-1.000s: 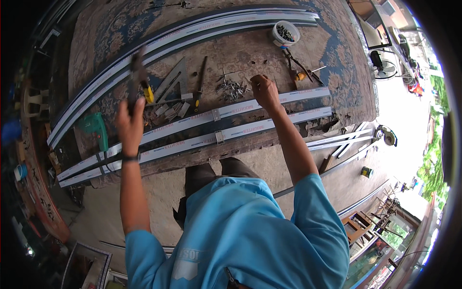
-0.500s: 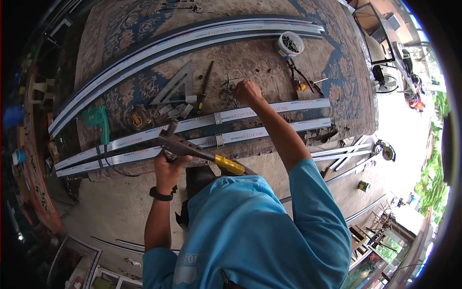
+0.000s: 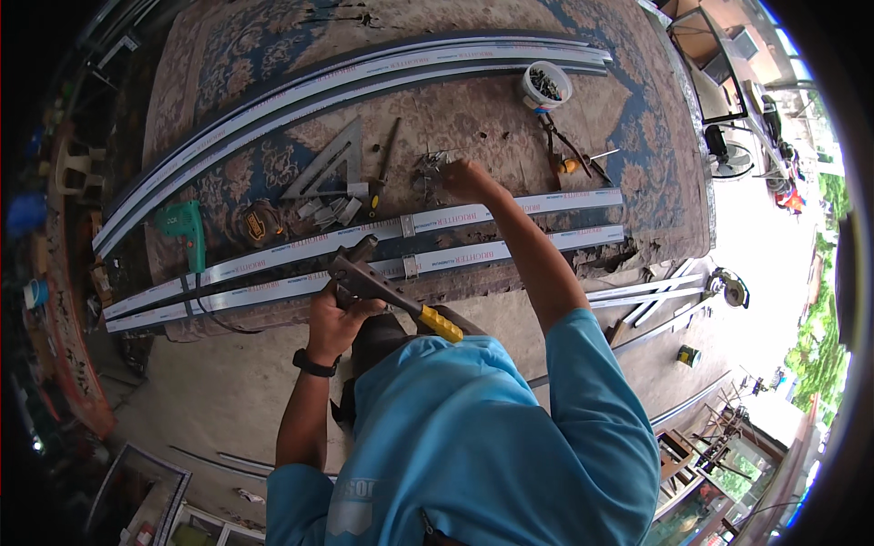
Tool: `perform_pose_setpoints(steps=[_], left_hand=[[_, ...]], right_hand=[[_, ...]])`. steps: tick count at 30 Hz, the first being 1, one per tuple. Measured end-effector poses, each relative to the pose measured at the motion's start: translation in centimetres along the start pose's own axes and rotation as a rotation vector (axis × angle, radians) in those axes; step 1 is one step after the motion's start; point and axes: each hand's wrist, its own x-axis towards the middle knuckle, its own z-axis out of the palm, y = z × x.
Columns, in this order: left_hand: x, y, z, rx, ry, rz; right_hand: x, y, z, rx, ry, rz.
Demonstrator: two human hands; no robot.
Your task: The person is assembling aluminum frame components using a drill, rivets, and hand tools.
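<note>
My left hand (image 3: 337, 323) is wrapped round the head end of a grey hand riveter (image 3: 375, 284), whose yellow grip (image 3: 440, 323) points toward my body. It hangs over the near edge of the carpeted table. Farther out, my right hand (image 3: 472, 182) has its fingers curled down beside a small pile of thin metal pieces, seemingly rivets (image 3: 428, 166); whatever is between the fingertips is hidden. Between me and that pile lie two long film-covered metal profiles (image 3: 537, 202), side by side. Small metal brackets (image 3: 408, 227) sit across them.
On the carpet (image 3: 628, 118) are a green drill (image 3: 185, 223), tape measure (image 3: 264, 224), set square (image 3: 332, 164), screwdriver (image 3: 375, 196), metal offcuts (image 3: 330, 211), pliers (image 3: 553, 150) and a white tub of screws (image 3: 547, 86). More profiles (image 3: 364, 71) lie along the far side.
My left hand and the riveter have shifted slightly right and toward my body, the riveter tilting more steeply. My right hand has turned a little and stays by the pile.
</note>
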Motion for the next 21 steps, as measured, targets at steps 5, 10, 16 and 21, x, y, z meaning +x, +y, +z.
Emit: perform_pose_setpoints(steps=[5,10,16,21], left_hand=[[-0.3,0.2,-0.6,0.138,-0.005,0.040],[0.0,0.2,-0.1,0.121,0.024,0.015],[-0.4,0.1,-0.5,0.130,0.014,0.040],[-0.5,0.2,-0.1,0.129,0.045,0.042]], right_hand=[[-0.5,-1.2,-2.6,0.432,-0.033,0.066],[-0.3,-3.9,-1.8,0.303,-0.246,0.103],[-0.3,-1.1,-2.3,0.067,0.072,0.000],[-2.0,-5.2,-2.5,0.335,-0.166,0.112]])
